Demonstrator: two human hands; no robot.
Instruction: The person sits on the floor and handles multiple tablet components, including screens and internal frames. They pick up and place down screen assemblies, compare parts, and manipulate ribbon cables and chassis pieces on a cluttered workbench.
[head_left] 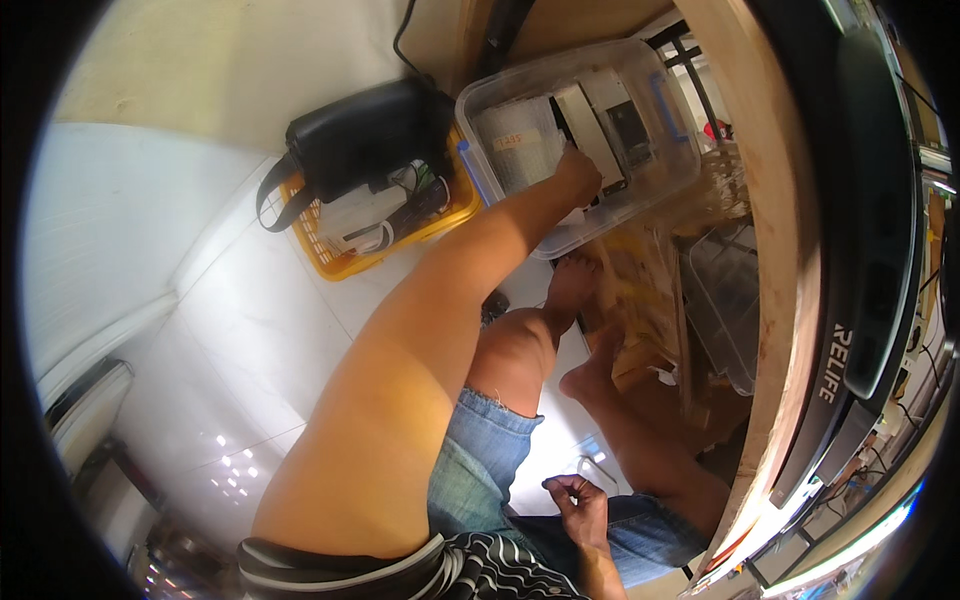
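Observation:
My left arm stretches forward over a clear plastic bin [665, 180], and my left hand [578, 178] is inside it with the fingers closed and pointing down. What they grip is hidden. Beside this hand lie a bubble-wrapped package [520, 165] with an orange-marked label and a pale flat panel [592, 125] with dark edges. My right hand [583, 510] is low near my thigh, thumb and forefinger curled together in a pinch. Anything between those fingertips is too small to make out.
Left of the bin stands a yellow basket [340, 268] with a black bag [350, 135] and loose items. A wooden table edge [775, 200] runs along the right, with a black device [870, 240] on it. Another clear container [722, 300] sits under the table beside brown cardboard [640, 290].

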